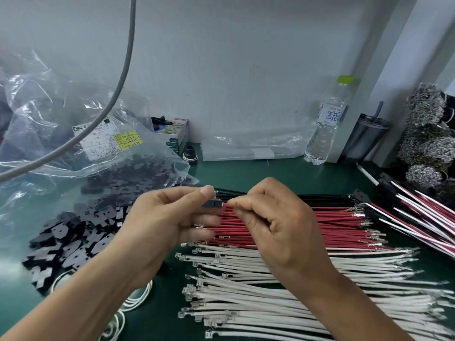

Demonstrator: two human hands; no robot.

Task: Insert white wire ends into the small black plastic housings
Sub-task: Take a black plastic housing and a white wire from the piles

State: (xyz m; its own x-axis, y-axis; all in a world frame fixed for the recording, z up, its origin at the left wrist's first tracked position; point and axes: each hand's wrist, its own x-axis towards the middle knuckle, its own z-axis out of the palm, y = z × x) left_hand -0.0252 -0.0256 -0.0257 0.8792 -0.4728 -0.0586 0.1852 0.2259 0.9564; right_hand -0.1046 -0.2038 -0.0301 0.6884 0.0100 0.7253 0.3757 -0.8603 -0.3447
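Closest to the camera are the person's forearms, coming in from the bottom corners and meeting over the middle of the table [307, 173]. The left hand [170, 217] pinches a small black housing [213, 203] between thumb and fingertips, held up above the piles. The right hand [275, 217] is closed around a wire end right at the housing's open side, the metal terminal just touching or entering it. Hard to tell the colour of that wire, it looks reddish where it shows, so can't say for sure it's a white one.

So the step looks like the actual insertion, terminal lined up at the mouth. Next move probably calls for a straight push until it seats, keeping the housing steady and the terminal square so it doesn't snag.

Below the hands lies the stack of white wires [270, 291], with red wires [332, 225] just behind. To the left sits the heap of loose black housings [73, 237], spilling from a clear plastic bag [49, 114].
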